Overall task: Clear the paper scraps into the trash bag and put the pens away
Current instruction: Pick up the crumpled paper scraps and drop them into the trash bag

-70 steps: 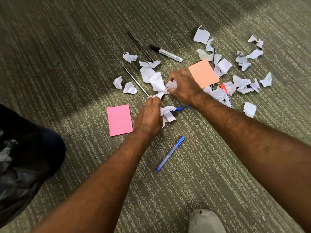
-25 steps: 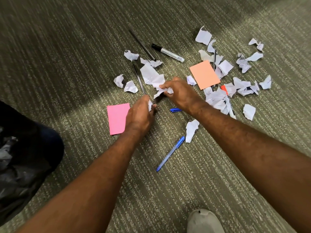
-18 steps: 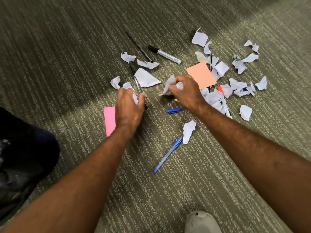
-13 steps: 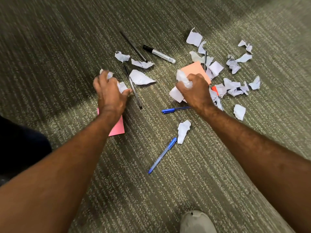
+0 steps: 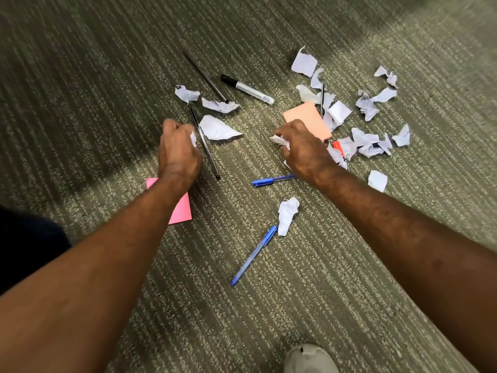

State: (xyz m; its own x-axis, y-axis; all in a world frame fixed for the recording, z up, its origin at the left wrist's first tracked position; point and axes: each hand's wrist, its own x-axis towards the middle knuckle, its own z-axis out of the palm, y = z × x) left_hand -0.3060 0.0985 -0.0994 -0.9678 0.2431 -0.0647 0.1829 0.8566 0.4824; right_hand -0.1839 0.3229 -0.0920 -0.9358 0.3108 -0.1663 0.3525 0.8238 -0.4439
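White paper scraps lie scattered over the carpet, most in a pile at the right point(image 5: 368, 144). My left hand point(image 5: 178, 154) is curled round crumpled scraps, white paper showing at its fingers. My right hand point(image 5: 304, 150) grips another crumpled wad point(image 5: 279, 141) beside the orange sticky pad point(image 5: 306, 117). Pens lie loose: a blue pen point(image 5: 254, 255) in front, a second blue pen point(image 5: 271, 180) partly under my right wrist, two thin black pens point(image 5: 205, 76) point(image 5: 205, 144), a black-capped marker point(image 5: 247, 89). A larger scrap point(image 5: 217, 128) and a crumpled one point(image 5: 287, 215) lie between my hands.
A pink sticky pad point(image 5: 181, 208) lies partly under my left forearm. A dark shape point(image 5: 27, 246) fills the left edge. The toe of a pale shoe point(image 5: 309, 359) shows at the bottom. An orange-capped pen point(image 5: 339, 146) sits in the right pile.
My left hand moved left from the centre, gathered two scraps near the pink pad and closed on them. My right hand crumpled its scrap tighter and dropped beside the orange pad.
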